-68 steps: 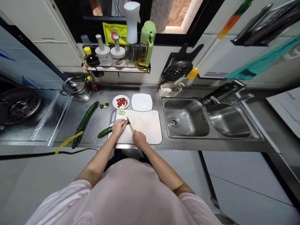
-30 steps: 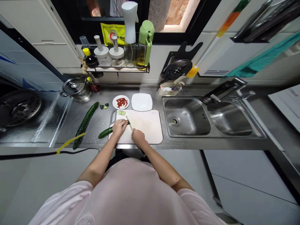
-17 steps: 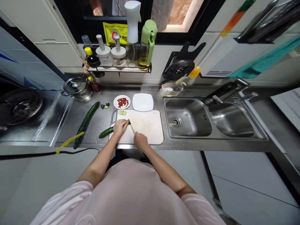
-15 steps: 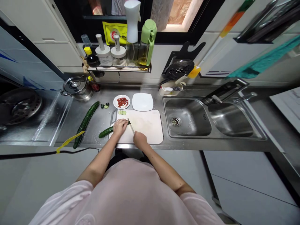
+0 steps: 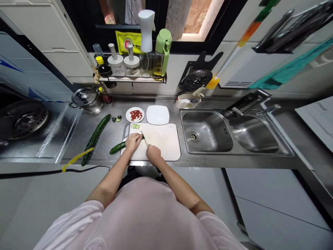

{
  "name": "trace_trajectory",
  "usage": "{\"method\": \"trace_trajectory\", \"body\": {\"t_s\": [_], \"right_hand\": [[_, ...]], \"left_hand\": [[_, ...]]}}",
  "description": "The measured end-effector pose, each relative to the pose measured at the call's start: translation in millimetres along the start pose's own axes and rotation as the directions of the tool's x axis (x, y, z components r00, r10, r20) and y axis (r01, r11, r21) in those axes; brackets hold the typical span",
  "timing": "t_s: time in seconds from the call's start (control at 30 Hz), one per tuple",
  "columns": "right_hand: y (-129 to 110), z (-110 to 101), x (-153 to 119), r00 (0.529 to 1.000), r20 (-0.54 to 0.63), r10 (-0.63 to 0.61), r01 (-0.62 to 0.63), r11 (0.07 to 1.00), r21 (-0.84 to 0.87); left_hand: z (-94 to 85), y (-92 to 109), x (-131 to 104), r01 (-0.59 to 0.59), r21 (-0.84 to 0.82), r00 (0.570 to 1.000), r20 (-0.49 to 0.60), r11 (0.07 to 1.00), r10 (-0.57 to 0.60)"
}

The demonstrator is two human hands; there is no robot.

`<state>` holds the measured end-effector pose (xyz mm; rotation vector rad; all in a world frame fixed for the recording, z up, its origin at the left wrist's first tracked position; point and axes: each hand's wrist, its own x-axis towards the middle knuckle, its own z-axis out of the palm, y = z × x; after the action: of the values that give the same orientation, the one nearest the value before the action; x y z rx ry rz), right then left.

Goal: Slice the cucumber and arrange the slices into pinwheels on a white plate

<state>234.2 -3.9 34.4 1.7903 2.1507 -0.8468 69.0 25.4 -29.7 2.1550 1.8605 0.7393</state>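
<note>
My left hand (image 5: pixel 133 141) is closed over a dark green cucumber (image 5: pixel 117 148), which lies across the left part of the white cutting board (image 5: pixel 166 146). The cucumber's cut end shows just past my fingers. In my right hand (image 5: pixel 153 153) is a knife (image 5: pixel 144 139), its thin blade angled up and left against that end; my fist covers the handle. A few pale cucumber slices (image 5: pixel 135 126) rest at the board's upper left corner. Behind the board stand a small plate of chopped red pieces (image 5: pixel 136 115) and a white square plate (image 5: pixel 158 115).
A second, whole cucumber (image 5: pixel 96 139) lies left of the board, near cucumber end pieces (image 5: pixel 117 119). A lidded steel pot (image 5: pixel 87 100) stands at the back left. To the right is a double sink (image 5: pixel 208 133). Above hangs a rack (image 5: pixel 132 79) with jars and bottles.
The knife and my right hand have shifted slightly to the left, towards my left hand. The whole view has tilted up a little. My left hand stays on the cucumber.
</note>
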Motion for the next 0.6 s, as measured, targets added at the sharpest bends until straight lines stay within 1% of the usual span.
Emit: {"method": "trace_trajectory", "body": {"t_s": [0.13,0.23,0.4,0.6], "right_hand": [[6.2,6.2,-9.1,1.000,0.003,-0.004,0.004,1.000,-0.020],[7.3,8.6,-11.1,1.000,0.017,0.003,-0.003,1.000,-0.026],[3.3,8.2,-5.3,1.000,0.007,0.013,-0.013,1.000,-0.027],[-0.9,5.2,2.8,1.000,-0.002,-0.003,0.003,1.000,0.006]], "left_hand": [[0.4,0.0,0.2,0.002,-0.010,1.000,-0.004,1.000,-0.002],[0.5,0.6,-0.2,0.009,-0.017,1.000,-0.007,1.000,-0.009],[0.8,0.9,-0.7,0.003,-0.023,1.000,-0.011,1.000,-0.004],[1.7,0.2,-0.9,0.005,-0.014,1.000,-0.019,1.000,-0.005]]}}
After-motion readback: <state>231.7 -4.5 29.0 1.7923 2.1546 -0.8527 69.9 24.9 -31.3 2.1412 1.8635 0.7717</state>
